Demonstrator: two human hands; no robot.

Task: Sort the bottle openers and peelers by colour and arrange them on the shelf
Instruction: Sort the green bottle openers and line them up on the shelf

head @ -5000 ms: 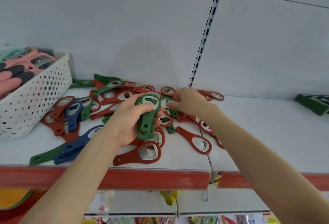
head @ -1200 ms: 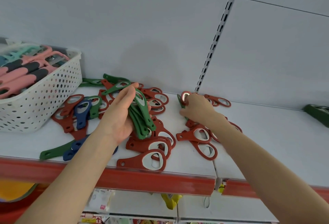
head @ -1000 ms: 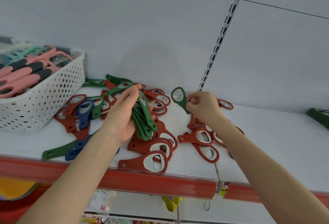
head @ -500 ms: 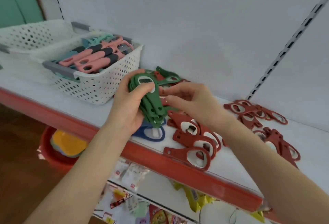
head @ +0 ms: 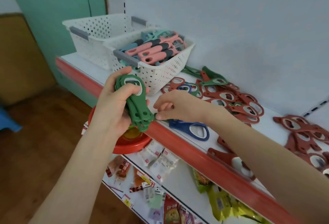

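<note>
My left hand (head: 114, 104) grips a stack of green bottle openers (head: 135, 102), held just in front of the shelf's red front edge (head: 195, 152). Beside the stack, my right hand (head: 178, 106) has its fingers curled and pinches the end of a green bottle opener (head: 164, 120) lying by the front edge; my hand hides most of it. Blue openers (head: 192, 128) lie right behind it. Red openers (head: 229, 99) are spread over the middle of the shelf, and another red pile (head: 306, 134) sits to the right. More green openers (head: 211, 79) lie near the back wall.
A white perforated basket (head: 160, 70) filled with pink, blue and teal peelers (head: 153, 51) stands on the shelf's left part, with a second white basket (head: 92, 33) behind it. Below are a red bowl (head: 131, 143) and a lower shelf with packets (head: 160, 161).
My view swung left and down. My right hand took a green opener from the middle of the shelf to the stack in my left hand, then dropped to the green opener at the front edge.
</note>
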